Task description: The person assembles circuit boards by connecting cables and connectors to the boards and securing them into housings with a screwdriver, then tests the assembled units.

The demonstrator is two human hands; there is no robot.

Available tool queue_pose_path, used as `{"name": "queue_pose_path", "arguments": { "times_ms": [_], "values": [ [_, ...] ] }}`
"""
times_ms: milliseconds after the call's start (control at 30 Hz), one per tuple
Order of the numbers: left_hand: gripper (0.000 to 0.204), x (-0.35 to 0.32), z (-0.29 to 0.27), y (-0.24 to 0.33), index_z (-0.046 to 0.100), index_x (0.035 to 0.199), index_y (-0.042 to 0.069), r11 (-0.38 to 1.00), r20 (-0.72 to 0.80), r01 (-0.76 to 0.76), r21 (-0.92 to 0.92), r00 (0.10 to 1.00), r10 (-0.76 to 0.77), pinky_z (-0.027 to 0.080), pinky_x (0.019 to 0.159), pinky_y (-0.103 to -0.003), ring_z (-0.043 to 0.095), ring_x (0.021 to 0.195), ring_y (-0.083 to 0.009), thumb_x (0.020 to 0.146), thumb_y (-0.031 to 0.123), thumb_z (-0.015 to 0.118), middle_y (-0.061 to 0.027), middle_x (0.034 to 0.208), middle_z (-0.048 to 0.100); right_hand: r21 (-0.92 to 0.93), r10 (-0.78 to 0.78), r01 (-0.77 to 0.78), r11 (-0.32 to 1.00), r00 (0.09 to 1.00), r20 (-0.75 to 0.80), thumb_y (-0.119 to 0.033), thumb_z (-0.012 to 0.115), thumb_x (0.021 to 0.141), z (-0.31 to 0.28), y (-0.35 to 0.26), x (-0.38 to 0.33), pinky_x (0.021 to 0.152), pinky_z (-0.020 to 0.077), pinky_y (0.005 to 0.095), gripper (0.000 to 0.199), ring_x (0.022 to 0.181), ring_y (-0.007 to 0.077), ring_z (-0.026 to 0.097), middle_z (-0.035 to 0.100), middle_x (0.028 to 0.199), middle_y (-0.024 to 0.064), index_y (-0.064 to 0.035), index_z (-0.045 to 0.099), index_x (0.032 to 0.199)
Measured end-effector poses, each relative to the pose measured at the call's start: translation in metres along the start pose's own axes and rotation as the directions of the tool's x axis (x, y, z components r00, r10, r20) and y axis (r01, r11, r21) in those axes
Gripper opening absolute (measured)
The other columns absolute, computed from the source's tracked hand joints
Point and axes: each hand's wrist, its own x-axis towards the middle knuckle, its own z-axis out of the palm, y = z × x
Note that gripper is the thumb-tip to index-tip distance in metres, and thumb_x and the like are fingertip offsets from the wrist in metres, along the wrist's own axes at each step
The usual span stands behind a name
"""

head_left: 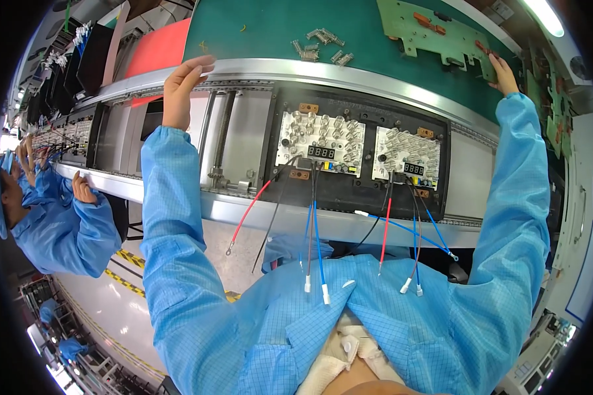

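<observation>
The green panel [435, 43], upper right, looks light, stiff; I'd take its edges. The right hand [504, 76], half curled, is at its red clip [483, 47], grip unclear; the left hand [181, 92] hangs loosely open, empty.

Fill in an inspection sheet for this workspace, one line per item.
Surface: green mat beyond a metal rail; red sheet at its left.
Job's things: left circuit board and right circuit board, side by side in a black tray.
Clutter: loose springs on the mat.
Hands: left hand empty, above the rail; right hand at the green plate, grip unclear.
Cables: red, blue and dark leads run from both boards toward the person.
Surroundings: co-worker in blue at left; striped floor tape.
</observation>
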Motion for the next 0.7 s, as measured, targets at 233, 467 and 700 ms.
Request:
{"name": "queue_pose_path", "arguments": {
  "times_ms": [233,467,700],
  "values": [
    [0.035,0.023,0.066,0.043,0.055,0.124,0.004,0.994,0.331,-0.093,0.055,0.941,0.069,0.045,0.076,-0.024,0.057,0.091,-0.0103,0.096,0.022,0.048,-0.0048,0.104,0.063,0.036,-0.042,0.046,0.998,0.994,-0.100,-0.053,0.070,0.078,0.008,-0.003,-0.064,0.057,0.0450,0.0242,0.058,0.074,0.0110,0.060,0.063,0.090,-0.0005,-0.0088,0.058,0.112],
    [0.058,0.066,0.152,0.071,0.035,0.141,0.005,0.939,0.510,-0.229,0.258,0.858,0.069,0.048,0.075,-0.027,0.057,0.098,-0.0133,0.095,0.037,0.051,-0.0117,0.109,0.062,0.436,-0.155,0.180,0.882,0.984,-0.092,-0.030,0.071,0.084,0.045,-0.006,-0.103,0.069,0.0512,0.0273,0.043,0.083,0.0120,0.060,0.062,0.098,0.0031,-0.0022,0.057,0.113],
    [0.058,0.065,0.156,0.081,0.035,0.140,0.005,0.993,0.502,-0.074,0.096,0.865,0.016,0.045,0.085,-0.027,0.052,0.105,-0.0130,0.097,0.043,0.046,-0.0043,0.123,0.054,0.480,-0.231,0.222,0.849,0.972,-0.042,-0.034,0.070,0.085,0.050,-0.031,-0.180,0.073,0.0498,0.0254,0.040,0.085,0.0096,0.061,0.063,0.098,0.0012,-0.0058,0.057,0.109]
  ]
}}
